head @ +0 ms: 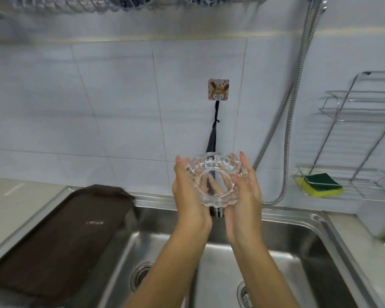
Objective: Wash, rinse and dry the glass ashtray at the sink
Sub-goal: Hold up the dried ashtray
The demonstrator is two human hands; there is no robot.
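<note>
The clear cut-glass ashtray [216,181] is held up above the steel sink [302,236], tilted so its hollow faces me. My left hand [188,196] cups its left side. My right hand [246,196] cups its right side, fingers up along the rim. Both hands grip it together, in front of the tiled wall. The tap is mostly hidden behind the ashtray and hands; only a bit of chrome [219,211] shows below.
A dark brown cloth [60,236] lies on the drainboard at the left. A yellow-green sponge [320,185] sits in a wire rack [353,121] at the right. A metal shower hose [296,103] hangs down the wall. A dark strap hangs from a wall hook [218,90].
</note>
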